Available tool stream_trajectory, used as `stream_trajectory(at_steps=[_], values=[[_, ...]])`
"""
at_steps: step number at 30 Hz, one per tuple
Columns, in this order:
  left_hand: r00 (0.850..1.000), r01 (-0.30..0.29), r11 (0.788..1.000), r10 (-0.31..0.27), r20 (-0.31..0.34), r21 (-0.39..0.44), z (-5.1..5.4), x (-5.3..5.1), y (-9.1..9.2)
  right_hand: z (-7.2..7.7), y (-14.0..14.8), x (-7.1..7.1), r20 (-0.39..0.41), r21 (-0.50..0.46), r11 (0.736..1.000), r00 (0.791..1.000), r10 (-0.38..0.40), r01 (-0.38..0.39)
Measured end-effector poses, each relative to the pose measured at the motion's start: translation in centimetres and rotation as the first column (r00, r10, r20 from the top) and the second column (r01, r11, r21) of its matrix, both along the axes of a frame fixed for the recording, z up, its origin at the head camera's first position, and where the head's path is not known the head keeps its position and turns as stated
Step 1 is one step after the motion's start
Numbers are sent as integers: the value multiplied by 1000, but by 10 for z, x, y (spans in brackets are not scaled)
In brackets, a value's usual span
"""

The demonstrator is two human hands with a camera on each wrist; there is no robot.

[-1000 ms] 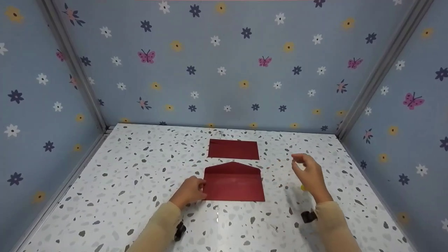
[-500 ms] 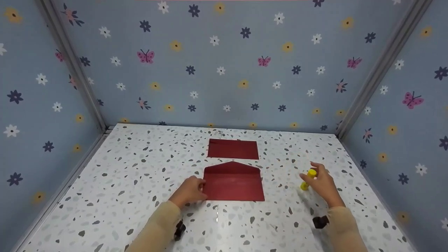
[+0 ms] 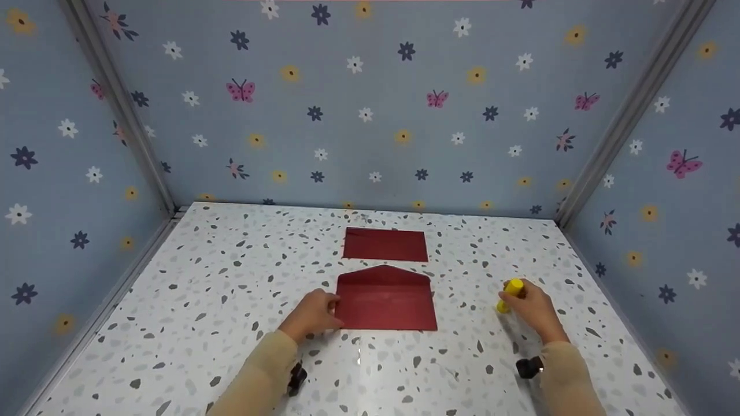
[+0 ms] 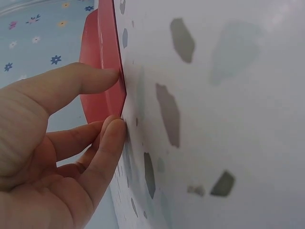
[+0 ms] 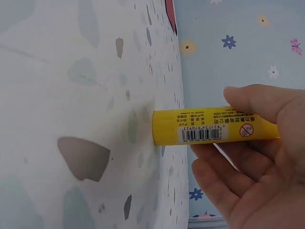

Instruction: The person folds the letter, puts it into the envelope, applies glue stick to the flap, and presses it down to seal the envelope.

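A red envelope [image 3: 385, 306] lies with its pointed flap folded out toward the back wall. My left hand [image 3: 313, 316] rests at its left edge; in the left wrist view the thumb [image 4: 97, 78] and fingertips [image 4: 114, 126] touch that edge, spaced apart. A yellow glue stick [image 5: 205, 126] stands upright on the table to the right, its printed label and barcode visible in the right wrist view. My right hand [image 3: 535, 309] grips it, with the thumb on one side and the fingers on the other.
Beyond the envelope lies a flat red rectangular piece [image 3: 385, 245], perhaps another envelope. The speckled white table [image 3: 243, 260] ends at a blue flowered back wall [image 3: 347, 144], with similar walls at both sides.
My right hand has moved right and toward me, opened around the glue stick, then closed its fingers on it. My left hand and the envelope have stayed in place.
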State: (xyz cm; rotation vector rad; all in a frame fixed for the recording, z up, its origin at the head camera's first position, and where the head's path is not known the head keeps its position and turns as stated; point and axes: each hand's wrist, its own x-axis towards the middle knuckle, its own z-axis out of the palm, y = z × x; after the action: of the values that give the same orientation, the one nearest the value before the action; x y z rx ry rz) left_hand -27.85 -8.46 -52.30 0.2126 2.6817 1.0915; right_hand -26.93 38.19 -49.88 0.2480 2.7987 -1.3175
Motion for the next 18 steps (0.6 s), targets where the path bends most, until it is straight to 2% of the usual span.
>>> stream_trajectory(at_steps=[10, 18], values=[[999, 32, 999, -32, -43, 12, 9, 5, -6, 1, -9, -2, -20, -28, 1000, 1000, -1, 0], [996, 53, 995, -46, -79, 86, 19, 7, -7, 2, -17, -1, -34, -16, 999, 998, 48, -49]])
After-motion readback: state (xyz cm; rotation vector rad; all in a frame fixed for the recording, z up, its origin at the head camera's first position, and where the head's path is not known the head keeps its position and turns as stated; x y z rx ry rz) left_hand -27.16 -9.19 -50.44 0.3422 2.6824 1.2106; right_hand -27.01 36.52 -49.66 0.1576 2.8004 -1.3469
